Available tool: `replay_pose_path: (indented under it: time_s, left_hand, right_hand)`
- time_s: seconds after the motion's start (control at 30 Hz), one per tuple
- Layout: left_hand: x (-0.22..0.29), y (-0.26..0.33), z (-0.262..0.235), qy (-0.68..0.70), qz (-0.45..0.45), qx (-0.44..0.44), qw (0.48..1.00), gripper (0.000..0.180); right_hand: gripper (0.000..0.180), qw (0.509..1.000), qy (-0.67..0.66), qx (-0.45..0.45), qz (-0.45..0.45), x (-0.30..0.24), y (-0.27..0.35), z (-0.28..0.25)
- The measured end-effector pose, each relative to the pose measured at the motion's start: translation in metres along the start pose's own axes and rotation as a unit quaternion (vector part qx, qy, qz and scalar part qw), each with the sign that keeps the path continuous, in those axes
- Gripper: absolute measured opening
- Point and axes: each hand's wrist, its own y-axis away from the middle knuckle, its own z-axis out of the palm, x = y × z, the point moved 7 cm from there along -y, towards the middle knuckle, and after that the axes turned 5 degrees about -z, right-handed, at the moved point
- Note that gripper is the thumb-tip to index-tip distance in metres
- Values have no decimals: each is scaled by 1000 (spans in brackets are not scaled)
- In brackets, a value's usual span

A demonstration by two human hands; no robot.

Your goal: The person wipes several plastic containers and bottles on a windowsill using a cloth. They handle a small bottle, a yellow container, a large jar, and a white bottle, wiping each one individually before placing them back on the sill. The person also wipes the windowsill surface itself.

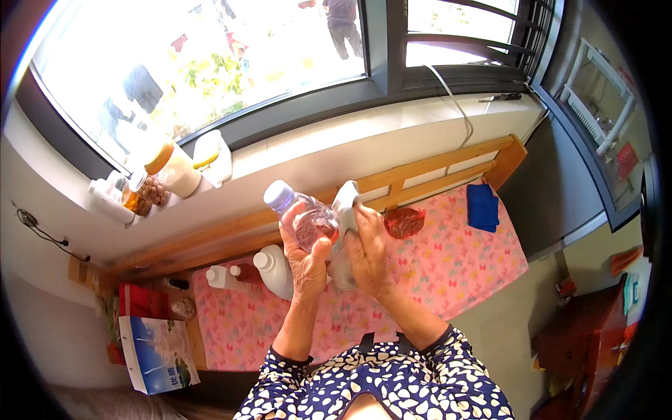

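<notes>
My left hand is closed round a clear plastic bottle with a lavender cap, tilted so the cap points up and left. In my right hand a pale grey cloth is gripped, its folds against the bottle's lower side. Both hands are raised above a bench covered with a pink patterned sheet. Just left of my forearms a white jug stands on the sheet, beside a small white bottle and a dark red bottle. A pale, see-through object behind my hands is partly hidden.
A wooden rail runs along the window side. Jars and a large orange-lidded tub line the sill. A red plastic bag and a folded blue cloth lie to the right. A paper bag stands at lower left.
</notes>
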Motion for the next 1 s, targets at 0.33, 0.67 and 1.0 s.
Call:
replay_pose_path:
  time_s: [0.33,0.67,1.0]
  left_hand:
    - [10,4,4,-6,70,-20,997,81]
    - [16,8,-1,-16,70,15,997,66]
    - [-3,22,-7,83,42,-49,994,79]
  right_hand:
    - [38,826,-477,60,295,26,23,11]
    - [40,996,12,24,-81,-23,27,3]
    - [29,978,-104,-162,-76,-37,-52,27]
